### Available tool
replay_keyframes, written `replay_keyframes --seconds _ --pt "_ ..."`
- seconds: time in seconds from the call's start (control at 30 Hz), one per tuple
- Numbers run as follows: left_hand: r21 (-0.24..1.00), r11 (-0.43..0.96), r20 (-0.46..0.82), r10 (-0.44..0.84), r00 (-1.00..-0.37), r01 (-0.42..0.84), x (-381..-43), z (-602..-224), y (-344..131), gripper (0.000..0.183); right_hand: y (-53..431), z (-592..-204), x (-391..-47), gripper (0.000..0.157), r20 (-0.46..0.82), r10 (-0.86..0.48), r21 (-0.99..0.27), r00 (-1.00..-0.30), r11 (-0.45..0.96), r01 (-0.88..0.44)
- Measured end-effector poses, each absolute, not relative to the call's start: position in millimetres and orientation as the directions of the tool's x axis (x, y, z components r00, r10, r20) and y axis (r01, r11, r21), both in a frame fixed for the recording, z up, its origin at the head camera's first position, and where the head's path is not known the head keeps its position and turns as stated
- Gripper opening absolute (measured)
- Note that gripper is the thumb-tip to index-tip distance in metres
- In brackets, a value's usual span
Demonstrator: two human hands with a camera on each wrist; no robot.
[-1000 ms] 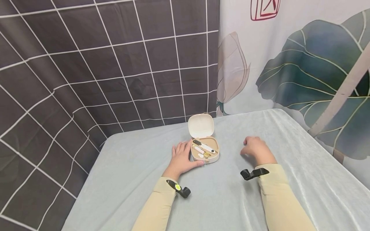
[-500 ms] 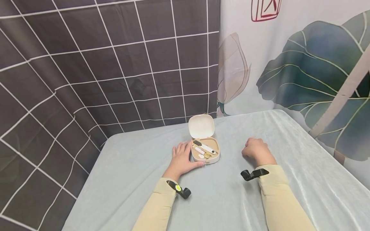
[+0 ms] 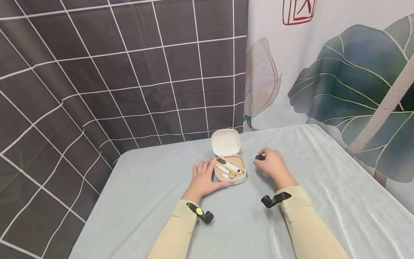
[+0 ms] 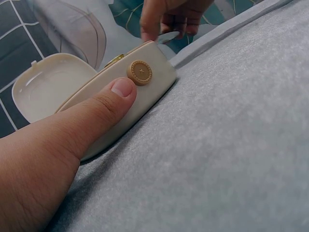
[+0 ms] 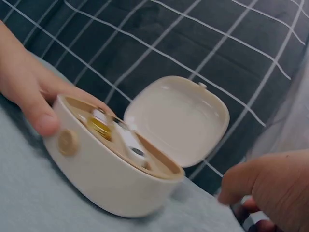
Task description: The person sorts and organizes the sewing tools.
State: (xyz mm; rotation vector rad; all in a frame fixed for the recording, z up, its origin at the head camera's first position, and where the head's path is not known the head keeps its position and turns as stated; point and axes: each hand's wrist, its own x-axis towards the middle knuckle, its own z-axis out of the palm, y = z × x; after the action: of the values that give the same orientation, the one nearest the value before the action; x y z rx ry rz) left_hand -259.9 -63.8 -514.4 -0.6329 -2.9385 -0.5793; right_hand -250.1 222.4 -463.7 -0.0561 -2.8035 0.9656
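A cream case (image 3: 230, 178) stands on the bed-like surface with its lid (image 3: 225, 142) raised. Inside its tan insert lie a white tool with a dark end (image 3: 229, 165), a smaller white tool (image 3: 222, 168) and a yellow round piece (image 3: 231, 174). My left hand (image 3: 203, 181) rests against the case, fingers extended along its left side, thumb on the front beside a round tan button (image 4: 140, 72). To the right of the case, my right hand (image 3: 273, 165) pinches a small thing with a dark end (image 3: 260, 157). Its flat grey part (image 4: 167, 37) shows in the left wrist view; its kind is unclear.
Pale blue-grey plush cloth (image 3: 239, 223) covers the surface. A dark gridded curtain (image 3: 145, 72) hangs behind and to the left, and a white leaf-printed curtain (image 3: 349, 72) at the back right. A black camera mount (image 3: 275, 199) sits on the right wrist.
My right hand has moved left, nearer the case, and turned; the dark-ended thing now shows at its fingertips. My left hand and the case have stayed in place.
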Motion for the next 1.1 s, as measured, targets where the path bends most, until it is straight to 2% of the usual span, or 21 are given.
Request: replay_keyframes --seconds 0.4,0.73,0.9,1.1 --pt "0.337 0.850 0.147 0.378 -0.914 0.405 -261.8 -515.5 -65.0 0.115 177.1 -469.1 -252.5 0.038 0.268 0.016 -0.646 -0.963 0.745 -0.167" --pt "0.337 0.852 0.135 0.377 -0.916 0.400 -259.9 -514.0 -63.2 0.116 153.1 -463.9 -254.6 0.034 0.290 -0.105 -0.564 -0.951 0.784 -0.259" --pt "0.341 0.850 0.134 0.378 -0.916 0.401 -259.2 -512.9 -62.2 0.116 148.4 -468.8 -257.4 0.034 0.293 -0.112 -0.530 -0.949 0.808 -0.259" --pt "0.344 0.847 0.143 0.380 -0.914 0.406 -259.7 -514.7 -62.4 0.116 147.5 -477.1 -257.7 0.025 0.308 -0.102 -0.513 -0.946 0.820 -0.256"
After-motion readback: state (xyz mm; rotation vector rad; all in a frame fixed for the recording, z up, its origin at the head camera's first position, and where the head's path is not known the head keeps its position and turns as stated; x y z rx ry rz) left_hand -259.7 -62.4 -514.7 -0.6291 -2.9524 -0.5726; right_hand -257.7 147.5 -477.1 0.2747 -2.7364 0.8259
